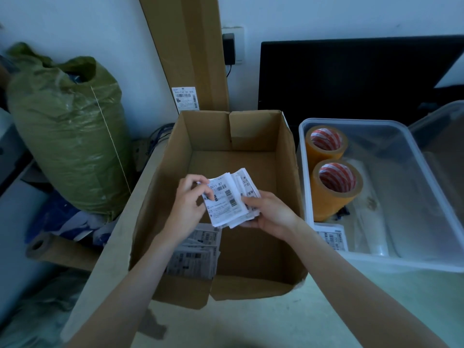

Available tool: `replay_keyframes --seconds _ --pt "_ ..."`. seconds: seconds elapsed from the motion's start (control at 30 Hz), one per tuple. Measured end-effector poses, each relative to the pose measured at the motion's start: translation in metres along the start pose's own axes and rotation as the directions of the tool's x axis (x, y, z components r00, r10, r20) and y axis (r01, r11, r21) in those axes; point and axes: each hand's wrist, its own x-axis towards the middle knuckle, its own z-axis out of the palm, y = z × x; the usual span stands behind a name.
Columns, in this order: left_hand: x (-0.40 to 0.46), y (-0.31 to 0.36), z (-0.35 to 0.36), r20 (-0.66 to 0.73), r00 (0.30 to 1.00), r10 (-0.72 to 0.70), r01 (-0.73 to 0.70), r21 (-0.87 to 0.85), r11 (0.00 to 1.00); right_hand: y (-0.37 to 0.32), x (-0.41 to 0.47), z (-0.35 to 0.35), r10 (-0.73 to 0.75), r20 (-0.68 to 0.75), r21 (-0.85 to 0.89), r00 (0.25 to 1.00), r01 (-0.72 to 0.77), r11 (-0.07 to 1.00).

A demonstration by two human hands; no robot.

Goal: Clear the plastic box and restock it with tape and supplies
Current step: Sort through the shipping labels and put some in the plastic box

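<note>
1. Standing open-topped in the middle of the table (326, 310), a cardboard box (283, 156) holds a loose pile of printed labels (195, 254) on its floor at the near left.
2. To the left of the table a large green sack (67, 136) stands upright against the wall.
3. At the far right a dark monitor (351, 76) leans behind the containers.
4. Just right of the cardboard box sits the clear plastic box (426, 259), its lid (442, 136) propped at the far right.
5. Inside the plastic box, along its left wall, two rolls of tan tape (336, 194) stand one behind the other, and a printed slip (331, 237) lies at the near left corner.
6. Above the cardboard box both hands hold a fanned stack of labels (226, 197): the right hand (271, 214) grips it from below and the right, fingers curled around its edge.
7. The left hand (188, 202) pinches the top label's left edge between thumb and fingertips.
</note>
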Motion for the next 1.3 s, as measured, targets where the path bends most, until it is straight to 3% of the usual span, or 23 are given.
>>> replay_keyframes --seconds 0.13,0.2,0.27,0.33,0.37,0.43,0.53,0.57,0.63,0.73,0.8,0.87,0.97,1.07,1.2,1.3 --pt "0.003 0.005 0.009 0.088 0.987 0.136 -0.141 0.051 0.989 0.001 0.000 0.001 -0.002 0.013 -0.054 1.000 0.003 0.999" --pt "0.001 0.007 0.012 0.113 0.985 0.133 -0.137 0.026 0.990 0.001 -0.001 0.001 -0.004 0.000 -0.069 1.000 0.004 0.998" --pt "-0.001 0.011 0.014 0.049 0.998 0.043 -0.039 -0.084 0.996 0.001 0.000 0.001 -0.012 -0.015 -0.043 1.000 0.011 0.999" --pt "-0.002 0.015 0.018 -0.053 0.978 -0.204 0.184 -0.263 0.947 0.002 0.000 0.000 -0.027 -0.023 -0.006 0.999 0.027 1.000" --pt "-0.001 0.017 0.019 -0.049 0.934 -0.355 0.311 -0.382 0.870 0.002 0.001 0.000 -0.033 -0.023 0.004 0.999 0.033 0.999" --pt "0.004 0.023 0.020 0.066 0.817 -0.573 0.481 -0.626 0.614 0.003 0.000 0.000 -0.026 0.013 -0.006 1.000 0.026 1.000" --pt "0.013 0.039 0.019 0.287 0.693 -0.662 0.476 -0.871 0.120 0.006 -0.003 0.005 0.023 0.078 -0.187 0.997 -0.008 0.982" --pt "0.015 0.044 0.020 0.326 0.668 -0.669 0.457 -0.889 0.024 0.007 -0.003 0.006 0.033 0.080 -0.246 0.996 -0.013 0.969" --pt "0.018 0.051 0.022 0.362 0.644 -0.674 0.441 -0.896 -0.060 0.009 -0.002 0.007 0.023 0.075 -0.326 0.997 0.002 0.945" --pt "0.017 0.054 0.024 0.358 0.673 -0.646 0.482 -0.876 0.016 0.011 0.000 0.005 -0.014 0.037 -0.436 0.999 0.029 0.900" --pt "0.014 0.046 0.026 0.320 0.721 -0.614 0.562 -0.789 0.248 0.013 0.003 0.005 -0.031 0.000 -0.538 1.000 0.026 0.843" --pt "0.010 0.035 0.032 0.288 0.743 -0.604 0.618 -0.642 0.454 0.017 0.011 0.006 -0.047 -0.066 -0.704 0.997 -0.013 0.710" --pt "0.009 0.021 0.042 0.303 0.678 -0.669 0.694 -0.563 0.449 0.021 0.034 0.011 -0.088 -0.145 -0.901 0.986 -0.095 0.422" --pt "0.006 0.009 0.058 0.322 0.662 -0.677 0.733 -0.465 0.496 0.030 0.052 0.017 -0.057 -0.155 -0.962 0.986 -0.137 0.235" --pt "-0.004 -0.004 0.067 0.357 0.571 -0.740 0.791 -0.482 0.377 0.042 0.066 0.015 0.036 -0.173 -0.965 0.984 -0.177 0.191" --pt "-0.004 -0.006 0.067 0.342 0.622 -0.705 0.756 -0.496 0.427 0.045 0.070 0.011 0.023 -0.152 -0.972 0.988 -0.154 0.175"
